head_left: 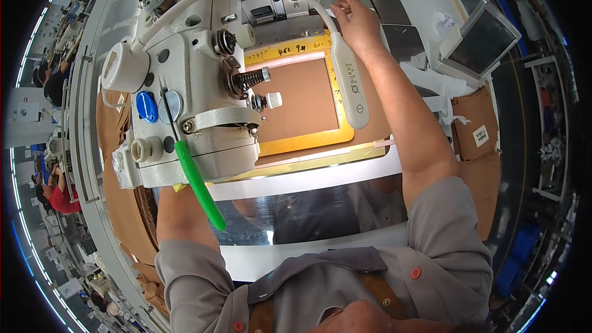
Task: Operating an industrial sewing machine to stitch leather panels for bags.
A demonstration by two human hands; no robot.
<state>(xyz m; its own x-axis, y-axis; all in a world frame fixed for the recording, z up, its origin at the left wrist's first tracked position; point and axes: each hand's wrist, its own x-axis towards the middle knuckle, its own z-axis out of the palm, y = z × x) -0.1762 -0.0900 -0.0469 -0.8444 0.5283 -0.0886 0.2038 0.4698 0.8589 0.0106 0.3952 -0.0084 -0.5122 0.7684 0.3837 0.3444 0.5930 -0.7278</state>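
My right hand point(357, 24) is at the back of the sewing machine's work area, beside a metal clamp mechanism point(280, 7). Its fingers are loosely bent and apart, and I see nothing held in them. My left forearm point(182, 217) passes under the white sewing machine head point(203, 95), which hides that hand completely. Between the arms, a yellow rectangular frame point(308, 143) lies around brown material point(296, 98). A white gooseneck lamp point(349, 80) hangs over the frame's right side. On the machine head rests a green-handled tool point(200, 185) with a thin dark shaft.
A screen point(482, 40) stands at the back right, above stacked brown pieces point(473, 129) with a white label. More brown pieces point(117, 203) lie left of the machine. A shiny metal plate point(308, 213) runs along the front. Other people work at the far left.
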